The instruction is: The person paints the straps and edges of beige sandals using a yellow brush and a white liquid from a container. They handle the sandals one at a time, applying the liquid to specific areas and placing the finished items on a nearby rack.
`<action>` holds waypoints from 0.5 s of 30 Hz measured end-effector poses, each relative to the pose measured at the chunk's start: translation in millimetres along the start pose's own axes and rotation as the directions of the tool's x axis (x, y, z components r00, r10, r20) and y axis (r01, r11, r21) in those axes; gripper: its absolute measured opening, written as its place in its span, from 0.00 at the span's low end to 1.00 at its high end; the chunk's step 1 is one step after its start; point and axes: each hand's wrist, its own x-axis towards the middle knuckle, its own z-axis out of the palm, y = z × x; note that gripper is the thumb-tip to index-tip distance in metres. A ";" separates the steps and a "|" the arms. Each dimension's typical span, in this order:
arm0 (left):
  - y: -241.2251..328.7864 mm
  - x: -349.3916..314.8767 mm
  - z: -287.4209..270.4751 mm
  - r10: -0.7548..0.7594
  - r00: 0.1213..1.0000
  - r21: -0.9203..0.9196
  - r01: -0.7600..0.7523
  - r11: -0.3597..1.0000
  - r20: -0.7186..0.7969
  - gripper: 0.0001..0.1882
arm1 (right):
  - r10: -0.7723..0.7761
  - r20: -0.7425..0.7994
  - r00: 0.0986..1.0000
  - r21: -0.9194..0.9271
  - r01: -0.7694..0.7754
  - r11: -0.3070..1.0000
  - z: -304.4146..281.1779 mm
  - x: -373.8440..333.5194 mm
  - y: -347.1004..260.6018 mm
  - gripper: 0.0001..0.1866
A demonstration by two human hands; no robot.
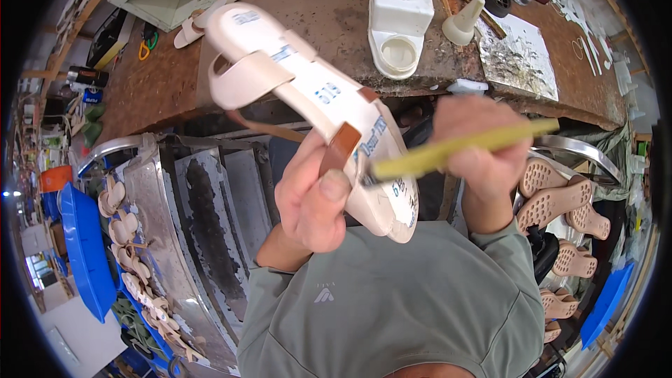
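My left hand (315, 199) is closed around the side of a beige sandal (325, 91), its thumb by a brown strap piece. The sandal is tilted, its pale underside with blue stamped marks turned up and its straps hanging at the left. In my right hand (483, 140), slightly blurred, is a brush (448, 150) with a flat yellow handle. The brush's dark tip meets the sandal's underside near the lower end, beside the left thumb. Whether any glue or liquid is on it I cannot tell.
On the brown workbench (315, 10) stand a white plastic pot (400, 21) and a cream nozzle cone (464, 21). Another beige sandal (199, 24) lies far left, near scissors (148, 45). Sandal uppers (129, 259) line the left; perforated soles (556, 203) the right. Blue trays (84, 252) flank both sides.
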 end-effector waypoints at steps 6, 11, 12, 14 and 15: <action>-30.9 8.2 -17.1 0.589 0.801 0.227 -0.596 0.770 0.106 0.16 | -0.098 -0.036 0.995 -0.020 0.098 0.995 5.0 3.4 -0.2 0.06; -9.1 -4.9 -13.6 0.422 0.903 0.432 -0.413 0.802 0.079 0.26 | -0.352 0.202 0.914 -0.174 0.388 0.905 3.0 19.3 -16.0 0.09; -10.9 -5.7 -12.3 0.424 0.904 0.424 -0.405 0.810 0.054 0.25 | -0.329 0.164 0.930 -0.246 0.362 0.899 4.5 18.9 -19.6 0.10; -14.2 -5.7 -9.2 0.428 0.904 0.397 -0.396 0.828 0.009 0.25 | -0.298 0.119 0.947 -0.287 0.320 0.903 6.4 16.8 -20.9 0.12; -16.4 -5.8 -4.7 0.420 0.907 0.351 -0.380 0.856 -0.043 0.25 | -0.288 0.115 0.951 -0.257 0.308 0.916 6.8 15.7 -18.8 0.11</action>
